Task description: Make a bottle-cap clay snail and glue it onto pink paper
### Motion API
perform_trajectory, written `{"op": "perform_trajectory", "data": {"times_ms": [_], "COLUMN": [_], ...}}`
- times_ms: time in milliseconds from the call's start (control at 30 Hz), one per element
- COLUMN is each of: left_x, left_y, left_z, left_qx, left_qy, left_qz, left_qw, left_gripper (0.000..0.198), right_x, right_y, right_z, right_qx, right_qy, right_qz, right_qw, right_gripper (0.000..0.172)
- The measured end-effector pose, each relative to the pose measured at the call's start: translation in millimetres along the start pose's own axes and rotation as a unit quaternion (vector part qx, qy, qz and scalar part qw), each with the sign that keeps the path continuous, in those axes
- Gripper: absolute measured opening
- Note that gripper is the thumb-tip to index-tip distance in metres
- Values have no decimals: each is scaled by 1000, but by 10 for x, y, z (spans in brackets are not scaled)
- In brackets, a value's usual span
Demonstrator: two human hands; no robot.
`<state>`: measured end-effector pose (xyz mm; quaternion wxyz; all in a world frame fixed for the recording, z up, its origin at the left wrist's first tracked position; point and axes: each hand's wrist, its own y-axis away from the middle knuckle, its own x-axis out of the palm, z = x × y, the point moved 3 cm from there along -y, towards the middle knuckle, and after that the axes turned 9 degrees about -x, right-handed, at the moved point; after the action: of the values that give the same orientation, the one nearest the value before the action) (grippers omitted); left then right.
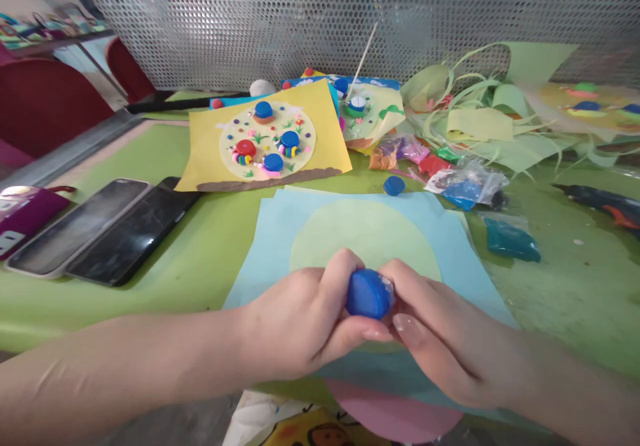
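Note:
Between my two hands, above the paper, is a blue bottle cap (367,294) tilted on its side, with a bit of pale material at its right edge. Thumb and curled index finger of my left hand (305,319) grip the cap from the left. My right hand (445,333) presses its fingers against the cap's right side. Below them lies a light blue sheet (255,253) with a pale green circle (365,233) on it. A second blue cap (394,185) rests at the sheet's far edge.
A yellow sheet (200,146) decorated with caps and clay stands behind on the left. Clay packets (470,183) and green paper scraps (480,126) lie back right. Two phones (135,233) are at left, and a glue gun (600,203) at right. A perforated metal panel (250,26) closes the back.

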<state>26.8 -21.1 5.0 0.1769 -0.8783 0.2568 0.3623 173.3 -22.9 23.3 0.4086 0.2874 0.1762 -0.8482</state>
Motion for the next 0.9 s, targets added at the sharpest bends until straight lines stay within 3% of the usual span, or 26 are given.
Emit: {"op": "perform_trajectory", "data": {"times_ms": [200, 367, 533, 733, 900], "left_x": [-39, -72, -63, -26, -64], "left_y": [-44, -73, -58, -19, -31], "left_z": [-35, -115, -155, -117, -98], "left_qx": [64, 81, 97, 72, 77], "left_qy": [-58, -124, -180, -116, -68], "left_qz": [-82, -75, -125, -114, -89], "left_qw": [993, 986, 971, 984, 991], "left_gripper": [39, 39, 36, 37, 40], "right_x": [42, 75, 95, 73, 54], "right_y": [7, -9, -15, 13, 33], "right_z": [-11, -5, -56, -46, -18], "right_qx": [27, 5, 13, -27, -60], "right_qy": [14, 37, 39, 63, -38], "right_qz": [-4, 3, -20, -55, -48], "right_qw": [1000, 999, 999, 996, 996], "right_gripper": [10, 8, 7, 8, 12]}}
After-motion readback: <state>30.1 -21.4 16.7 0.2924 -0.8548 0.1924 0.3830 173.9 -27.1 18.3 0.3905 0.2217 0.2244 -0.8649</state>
